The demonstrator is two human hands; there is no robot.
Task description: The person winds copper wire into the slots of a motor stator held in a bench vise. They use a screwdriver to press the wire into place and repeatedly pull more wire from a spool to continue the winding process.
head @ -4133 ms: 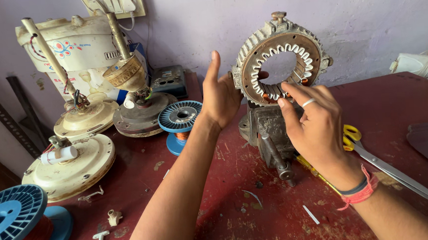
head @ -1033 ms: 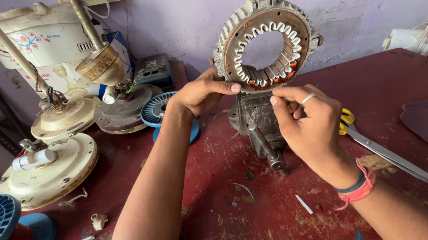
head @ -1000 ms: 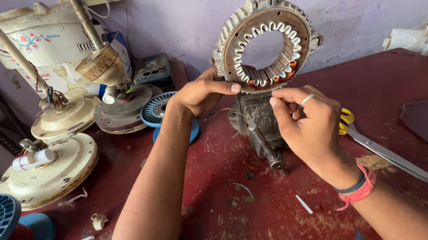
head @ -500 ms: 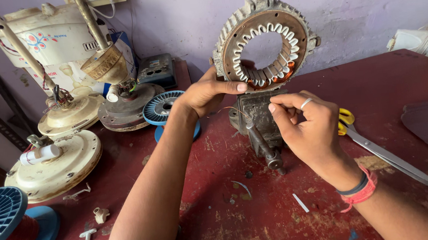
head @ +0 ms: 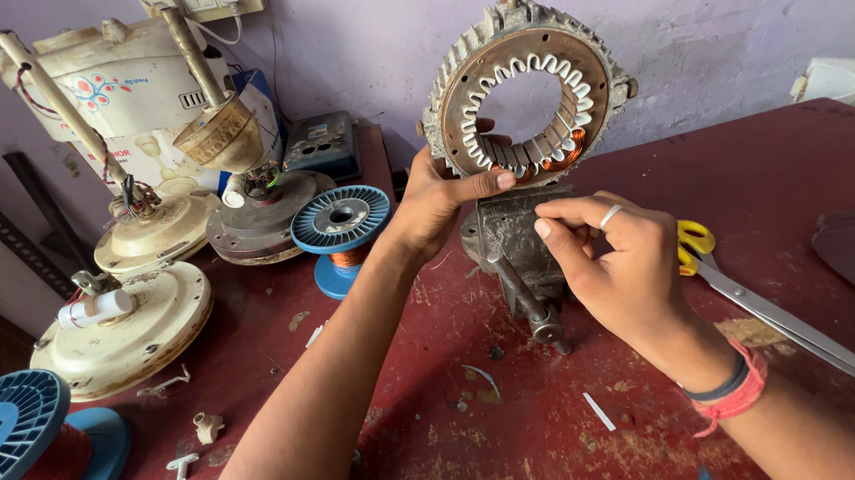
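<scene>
Head view, looking down at my two bare hands over the red desk (head: pixel 763 156). A ring-shaped motor stator (head: pixel 525 88) stands upright on edge, clamped in a small grey bench vise (head: pixel 517 254) near the middle of the desk toward the back edge; its open bore faces me, so its axis runs front to back. White slot liners ring the bore, and copper winding shows in the lower right slots.

My left hand (head: pixel 442 204) is on the stator's lower left: thumb laid across the front face along the bottom of the bore, fingers wrapped behind the rim, so it is closed on the ring. My right hand (head: pixel 615 262) hangs just below and to the right of the stator, apart from it, with thumb and forefinger pinched together. I cannot tell if anything fine sits in that pinch. The wound slots lie up and slightly left from that pinch, and the right hand is the nearer one to them.

Yellow-handled scissors (head: pixel 752 292) lie right of the right hand, blades pointing at the front right corner. A blue spool of copper wire (head: pixel 342 231) sits left of the vise, and a larger one (head: pixel 16 449) at the front left corner. Cream fan motor housings (head: pixel 123 326) crowd the left edge.
</scene>
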